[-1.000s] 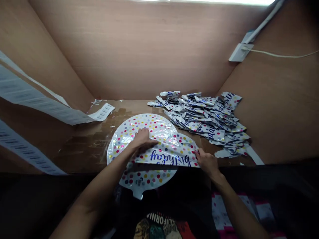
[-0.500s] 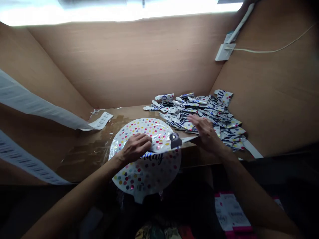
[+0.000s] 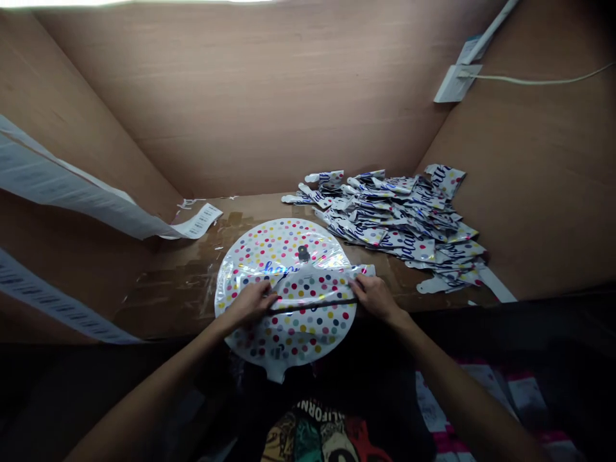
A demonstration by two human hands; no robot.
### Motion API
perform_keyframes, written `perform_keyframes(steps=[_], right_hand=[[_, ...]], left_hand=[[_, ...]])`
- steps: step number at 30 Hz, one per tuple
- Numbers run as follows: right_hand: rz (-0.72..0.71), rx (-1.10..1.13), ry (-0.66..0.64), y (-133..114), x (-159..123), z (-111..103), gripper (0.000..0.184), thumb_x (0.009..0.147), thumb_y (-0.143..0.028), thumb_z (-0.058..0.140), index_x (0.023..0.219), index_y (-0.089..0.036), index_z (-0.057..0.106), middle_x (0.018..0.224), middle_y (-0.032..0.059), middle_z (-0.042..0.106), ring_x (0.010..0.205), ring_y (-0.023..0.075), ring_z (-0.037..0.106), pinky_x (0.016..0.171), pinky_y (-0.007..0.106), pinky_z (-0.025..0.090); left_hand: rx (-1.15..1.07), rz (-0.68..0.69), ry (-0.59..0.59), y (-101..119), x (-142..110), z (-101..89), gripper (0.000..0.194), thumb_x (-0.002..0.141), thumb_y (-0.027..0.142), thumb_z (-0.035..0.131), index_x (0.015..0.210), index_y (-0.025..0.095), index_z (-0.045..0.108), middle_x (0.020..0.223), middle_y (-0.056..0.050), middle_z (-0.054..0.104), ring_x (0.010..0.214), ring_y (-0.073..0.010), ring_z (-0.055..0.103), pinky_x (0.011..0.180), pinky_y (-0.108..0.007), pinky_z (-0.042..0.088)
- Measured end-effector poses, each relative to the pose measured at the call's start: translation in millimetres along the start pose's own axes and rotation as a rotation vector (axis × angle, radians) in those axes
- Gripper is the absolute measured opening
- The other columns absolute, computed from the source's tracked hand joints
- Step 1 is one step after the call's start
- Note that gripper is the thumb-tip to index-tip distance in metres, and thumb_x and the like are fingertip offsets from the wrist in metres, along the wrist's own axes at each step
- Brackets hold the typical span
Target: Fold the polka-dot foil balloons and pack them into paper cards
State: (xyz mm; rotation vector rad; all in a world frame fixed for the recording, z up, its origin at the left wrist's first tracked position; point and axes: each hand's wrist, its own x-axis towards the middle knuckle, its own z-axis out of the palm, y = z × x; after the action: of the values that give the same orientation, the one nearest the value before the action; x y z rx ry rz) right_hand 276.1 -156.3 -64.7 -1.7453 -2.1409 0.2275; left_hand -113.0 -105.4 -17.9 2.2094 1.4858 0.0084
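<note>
Balloon pile (image 3: 399, 234) (right of spread balloon (image 3: 289, 340))

left hand (image 3: 250, 305): palm down, fingers toward 3 o'clock | right hand (image 3: 378, 298): palm down, fingers toward 9 o'clock | left forearm (image 3: 158, 378): from 7 o'clock | right forearm (image 3: 462, 391): from 5 o'clock

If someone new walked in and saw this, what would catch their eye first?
The round polka-dot foil balloon stands out first, lying at the centre of the wooden desk with a band of it folded across the middle, where the left hand and right hand rest. Behind it to the right sits a large heap of folded foil balloons printed with blue script. On the far left, long strips of barcode labels hang down toward the desk.
</note>
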Motion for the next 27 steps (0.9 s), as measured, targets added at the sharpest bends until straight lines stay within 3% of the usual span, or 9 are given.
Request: perform_keyframes(steps=[2,5,9,12,14,15,17,21,27], right_hand=[[0.047,-0.114,-0.027,-2.5,12.5,0.9,0.028,0.102,-0.037,0.054,0.083,-0.02,0.065,0.078,0.0076,0.073,0.071,0.0226,0.066,0.069,0.032,0.04],[0.029,-0.162,-0.017,-3.3,16.8,6.1,0.028,0.102,-0.037,0.053,0.083,-0.02,0.064,0.08,0.007,0.073,0.074,0.0221,0.066,0.076,0.032,0.04],[0.052,-0.097,0.054,2.0,1.9,7.1,0.031,0.103,-0.037,0.05,0.081,-0.02,0.063,0.079,0.0069,0.071,0.074,0.0219,0.065,0.08,0.034,0.042],[0.17,0.069,0.365,-1.9,-15.6,2.1,0.029,0.1,-0.044,0.053,0.09,-0.019,0.064,0.091,0.0114,0.071,0.087,0.0265,0.064,0.085,0.039,0.046],[0.327,0.309,0.596,-14.8,-23.9,0.2,0.031,0.097,-0.05,0.058,0.099,-0.02,0.064,0.1,0.014,0.069,0.092,0.0282,0.064,0.086,0.042,0.05],[0.399,0.491,0.621,-24.2,-25.5,-0.1,0.033,0.095,-0.052,0.061,0.104,-0.021,0.063,0.101,0.0141,0.069,0.09,0.0278,0.064,0.084,0.043,0.052],[0.478,0.944,0.42,-46.0,-22.8,-0.4,0.041,0.089,-0.054,0.069,0.115,-0.023,0.061,0.101,0.012,0.071,0.082,0.0259,0.067,0.074,0.041,0.055],[0.423,1.59,-0.222,-78.3,-5.4,-6.0,0.049,0.081,-0.052,0.079,0.117,-0.022,0.065,0.092,0.0072,0.074,0.075,0.0241,0.07,0.067,0.037,0.057],[0.385,1.691,-0.18,-76.9,7.8,-13.3,0.03,0.073,-0.032,0.085,0.1,-0.022,0.075,0.082,0.0008,0.074,0.068,0.0172,0.067,0.065,0.029,0.054]], left_hand=[[0.158,-0.066,-0.068,17.5,24.3,-17.0,0.022,0.084,0.042,0.067,0.087,0.02,0.065,0.094,-0.013,0.074,0.088,-0.0306,0.069,0.073,-0.035,0.048],[0.239,-0.012,0.031,53.2,63.4,-27.9,0.039,0.08,0.045,0.072,0.106,0.018,0.066,0.112,-0.019,0.073,0.11,-0.0372,0.065,0.083,-0.038,0.049],[0.021,-0.025,-0.251,92.9,99.7,-27.8,0.042,0.071,0.043,0.081,0.1,0.014,0.07,0.102,-0.016,0.076,0.093,-0.0326,0.07,0.072,-0.032,0.05],[-0.176,0.034,-0.34,99.9,95.2,-28.0,0.029,0.076,0.043,0.076,0.085,0.016,0.071,0.086,-0.008,0.076,0.078,-0.0243,0.071,0.065,-0.027,0.049],[-0.502,0.109,-0.348,97.8,77.6,-25.6,0.032,0.081,0.047,0.073,0.089,0.016,0.073,0.089,-0.006,0.077,0.08,-0.0226,0.071,0.069,-0.027,0.052],[-0.696,0.133,-0.338,96.9,66.6,-22.8,0.035,0.082,0.049,0.073,0.093,0.016,0.074,0.094,-0.007,0.077,0.083,-0.023,0.072,0.072,-0.029,0.054],[-1.014,0.125,-0.276,97.8,44.3,-14.2,0.041,0.08,0.048,0.078,0.102,0.015,0.073,0.101,-0.009,0.077,0.089,-0.0247,0.072,0.079,-0.032,0.057],[-1.309,0.014,-0.113,109.2,12.9,6.5,0.042,0.077,0.042,0.084,0.105,0.015,0.07,0.093,-0.007,0.075,0.081,-0.0205,0.07,0.075,-0.031,0.056],[-1.308,-0.028,0.111,116.9,0.2,15.9,0.016,0.073,0.023,0.074,0.066,0.014,0.062,0.059,0.003,0.055,0.054,-0.0079,0.046,0.054,-0.021,0.037]])
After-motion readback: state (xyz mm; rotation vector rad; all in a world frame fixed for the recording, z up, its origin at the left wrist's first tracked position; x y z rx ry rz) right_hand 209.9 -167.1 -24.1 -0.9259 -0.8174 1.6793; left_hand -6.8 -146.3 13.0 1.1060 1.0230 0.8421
